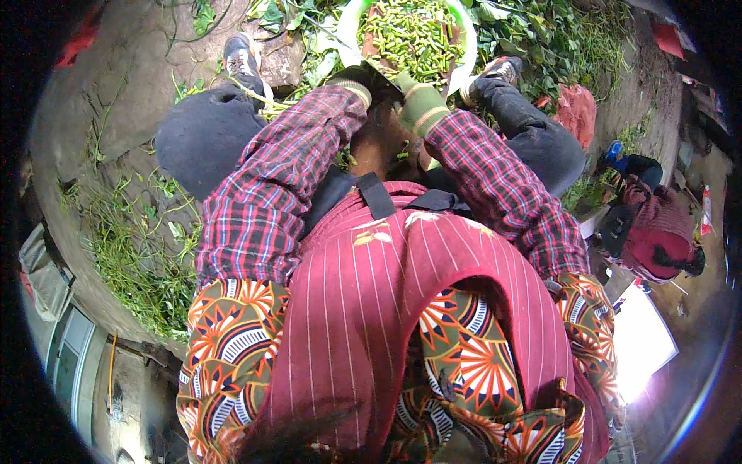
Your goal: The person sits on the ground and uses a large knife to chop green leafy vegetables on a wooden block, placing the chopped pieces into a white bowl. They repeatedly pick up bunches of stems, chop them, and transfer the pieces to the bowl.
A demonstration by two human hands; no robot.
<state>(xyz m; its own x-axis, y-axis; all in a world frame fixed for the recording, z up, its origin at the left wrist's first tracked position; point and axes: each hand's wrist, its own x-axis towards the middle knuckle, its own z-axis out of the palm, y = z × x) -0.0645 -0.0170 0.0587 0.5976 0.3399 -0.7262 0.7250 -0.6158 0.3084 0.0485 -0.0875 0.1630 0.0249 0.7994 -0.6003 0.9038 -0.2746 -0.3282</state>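
Observation:
My left hand (352,80), in a dark shadowed work glove, is at the near left rim of a pale green basin (470,49). What its fingers hold is lost in shadow. My right hand (421,105), in a green knit glove with a striped cuff, has its fingers curled near the basin's front. A long, thin metal blade (379,74) slants from upper left down to the right glove; its handle is hidden. Chopped green stem pieces (408,37) fill the basin. Longer pale stems (278,105) trail towards my left sleeve.
Leafy green vines (536,43) are heaped beyond my right foot. More cut vines (142,249) lie on the ground at left. A red bag (575,116) is by my right knee. Another person (652,232) is at far right, near a bright white panel (643,336).

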